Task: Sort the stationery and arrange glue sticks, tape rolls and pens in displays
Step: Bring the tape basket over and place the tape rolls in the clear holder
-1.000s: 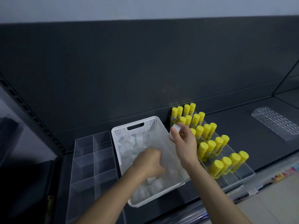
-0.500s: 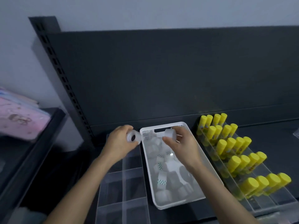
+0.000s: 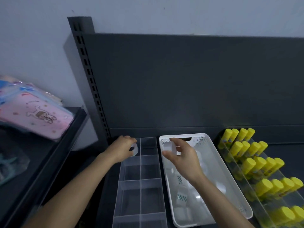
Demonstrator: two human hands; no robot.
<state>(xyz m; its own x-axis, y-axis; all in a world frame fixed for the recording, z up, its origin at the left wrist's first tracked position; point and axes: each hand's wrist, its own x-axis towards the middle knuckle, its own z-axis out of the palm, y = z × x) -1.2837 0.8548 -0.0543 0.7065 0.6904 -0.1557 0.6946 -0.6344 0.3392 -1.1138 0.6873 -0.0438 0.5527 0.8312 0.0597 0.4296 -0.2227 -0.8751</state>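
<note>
My left hand [image 3: 122,149] grips a clear tape roll [image 3: 134,149] over the far left compartment of a clear divided organizer [image 3: 139,183]. Over the far end of a white plastic basket [image 3: 228,176], my right hand [image 3: 182,157] pinches a second white tape roll [image 3: 169,148]. Several more tape rolls [image 3: 181,197] lie loose in the basket. To the right, several yellow glue sticks [image 3: 256,163] stand in rows on a clear tiered display [image 3: 243,181].
Everything sits on a dark grey shelf with a tall back panel [image 3: 189,83] and a slotted upright post [image 3: 88,74]. Pink and blue pouches [image 3: 34,114] lie on a neighbouring shelf at the left.
My left hand has carried its tape roll from the basket to the organizer's far left compartment. My right hand has stayed over the basket's far end with its roll. The view has swung left.
</note>
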